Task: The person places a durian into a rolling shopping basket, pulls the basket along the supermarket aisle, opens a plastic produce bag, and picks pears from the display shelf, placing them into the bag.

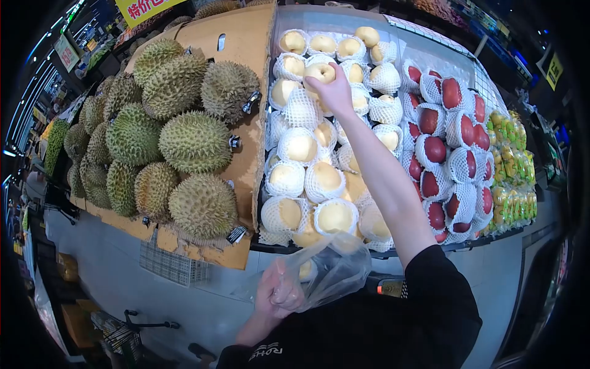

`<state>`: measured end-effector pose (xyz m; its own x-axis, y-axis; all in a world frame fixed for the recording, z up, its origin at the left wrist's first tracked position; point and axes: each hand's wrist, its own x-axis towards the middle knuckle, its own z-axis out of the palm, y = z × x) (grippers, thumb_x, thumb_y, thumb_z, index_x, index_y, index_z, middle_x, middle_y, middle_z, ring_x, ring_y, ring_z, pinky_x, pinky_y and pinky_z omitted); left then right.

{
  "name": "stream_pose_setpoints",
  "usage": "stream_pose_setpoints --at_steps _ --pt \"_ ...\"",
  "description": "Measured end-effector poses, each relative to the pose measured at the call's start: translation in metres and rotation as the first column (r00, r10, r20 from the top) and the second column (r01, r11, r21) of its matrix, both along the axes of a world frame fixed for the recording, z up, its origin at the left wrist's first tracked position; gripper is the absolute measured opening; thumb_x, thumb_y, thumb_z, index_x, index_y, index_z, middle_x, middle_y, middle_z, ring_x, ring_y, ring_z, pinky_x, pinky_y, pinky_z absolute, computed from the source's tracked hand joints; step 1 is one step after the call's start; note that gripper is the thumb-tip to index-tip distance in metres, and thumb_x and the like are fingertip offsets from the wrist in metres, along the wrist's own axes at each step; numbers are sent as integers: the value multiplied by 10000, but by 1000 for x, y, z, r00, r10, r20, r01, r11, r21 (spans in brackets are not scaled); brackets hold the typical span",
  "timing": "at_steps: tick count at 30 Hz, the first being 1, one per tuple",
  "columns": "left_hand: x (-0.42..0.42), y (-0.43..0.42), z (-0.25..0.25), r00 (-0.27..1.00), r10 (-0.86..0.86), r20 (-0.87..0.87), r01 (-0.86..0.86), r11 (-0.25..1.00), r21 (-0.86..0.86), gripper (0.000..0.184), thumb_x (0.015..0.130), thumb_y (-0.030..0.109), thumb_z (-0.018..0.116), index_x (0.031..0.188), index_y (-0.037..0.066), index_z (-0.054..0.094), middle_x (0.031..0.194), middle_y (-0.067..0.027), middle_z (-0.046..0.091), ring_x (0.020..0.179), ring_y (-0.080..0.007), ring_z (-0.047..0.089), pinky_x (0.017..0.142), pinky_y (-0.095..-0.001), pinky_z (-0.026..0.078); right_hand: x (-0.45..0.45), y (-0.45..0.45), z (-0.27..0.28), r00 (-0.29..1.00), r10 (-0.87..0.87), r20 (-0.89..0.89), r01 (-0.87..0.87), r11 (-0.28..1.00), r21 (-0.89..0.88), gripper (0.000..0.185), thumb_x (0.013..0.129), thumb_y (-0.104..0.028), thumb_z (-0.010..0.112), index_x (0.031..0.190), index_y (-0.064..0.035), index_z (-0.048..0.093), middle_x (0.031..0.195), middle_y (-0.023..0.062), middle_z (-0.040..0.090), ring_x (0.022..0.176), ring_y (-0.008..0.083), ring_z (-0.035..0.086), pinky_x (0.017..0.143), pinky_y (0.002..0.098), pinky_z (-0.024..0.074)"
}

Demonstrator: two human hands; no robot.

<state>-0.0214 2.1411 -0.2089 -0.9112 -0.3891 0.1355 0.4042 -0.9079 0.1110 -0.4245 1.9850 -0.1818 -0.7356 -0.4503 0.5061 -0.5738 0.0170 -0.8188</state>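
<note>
My right hand [335, 92] reaches to the far part of the pear display, its fingers curled around a round pale-yellow pear [320, 73]. White foam netting shows around that pear. Close to my body, my left hand [280, 290] is closed on a clear plastic bag [341, 267]. Inside the bag, near my left fingers, a pale fruit in white netting [306, 270] shows through the film. Below my right hand lies a foam net sleeve [302, 109] among rows of netted pears [298, 146].
Left of the pears, spiky durians [195, 141] are piled on a cardboard-lined stand [251, 160]. To the right are netted red apples [434, 149], then bagged yellow-green fruit [513, 163]. A wire basket [169, 264] sits below the durian stand, and a cart [120, 335] stands at lower left.
</note>
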Motion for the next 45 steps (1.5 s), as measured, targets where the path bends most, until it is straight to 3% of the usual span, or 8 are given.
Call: stream_pose_setpoints --at_steps 4,10,15,23,26,30,36,45 --pt "-11 -15 2 999 -2 45 1 1000 12 142 1013 175 342 1092 98 433 446 55 238 306 -54 186 317 -219 149 44 59 33 918 289 270 -242 950 -196 694 802 -445 656 1285 12 454 1082 189 620 934 284 652 757 324 528" --pt "-25 -24 -5 983 100 151 -98 995 -17 412 1034 214 273 1436 131 242 459 66 229 337 -33 163 339 -195 165 143 160 22 -197 820 537 -316 466 -827 770 898 -664 288 1257 -5 461 1049 338 583 654 333 670 461 324 577" --pt "-40 -28 -2 967 165 194 -109 957 -270 489 1043 286 263 1490 117 161 496 79 254 370 -19 177 366 -173 185 199 204 -18 -362 794 488 -236 429 -872 729 925 -647 257 1239 -29 485 1020 244 625 666 290 678 477 292 564" --pt "-50 -17 -18 948 154 279 18 848 -529 934 793 411 741 1464 35 212 1112 -67 571 462 8 353 391 -141 235 221 232 -22 680 481 554 -502 856 -126 560 974 -499 316 1182 -2 469 996 110 596 895 184 587 816 293 448" --pt "-50 -16 -18 926 179 333 66 791 -608 917 774 529 704 1405 12 284 737 46 488 441 23 332 384 -144 243 230 240 -11 869 383 314 -422 904 64 563 925 -485 502 1210 -5 433 1038 162 597 1007 322 594 835 378 457" --pt "-47 -12 -33 945 74 318 90 877 -472 1010 727 530 755 1431 3 257 1137 -70 566 490 5 427 400 -142 317 236 247 -6 905 415 94 -425 895 135 792 819 -472 650 1337 18 305 1237 251 481 1107 420 523 879 408 449" --pt "-40 -18 -33 926 33 376 158 871 -465 1044 743 674 638 1398 -53 273 736 33 553 418 20 351 394 -127 297 234 256 5 879 476 -35 -447 846 290 1156 617 -346 852 1433 39 128 1400 301 291 1244 435 418 967 421 432" --pt "-43 -13 -29 946 -31 323 192 855 -481 835 843 507 647 1397 -19 310 525 72 388 392 6 293 373 -178 207 230 271 -23 846 488 212 -501 866 6 1029 612 -262 866 1392 11 254 1234 164 520 1134 256 543 962 364 429"
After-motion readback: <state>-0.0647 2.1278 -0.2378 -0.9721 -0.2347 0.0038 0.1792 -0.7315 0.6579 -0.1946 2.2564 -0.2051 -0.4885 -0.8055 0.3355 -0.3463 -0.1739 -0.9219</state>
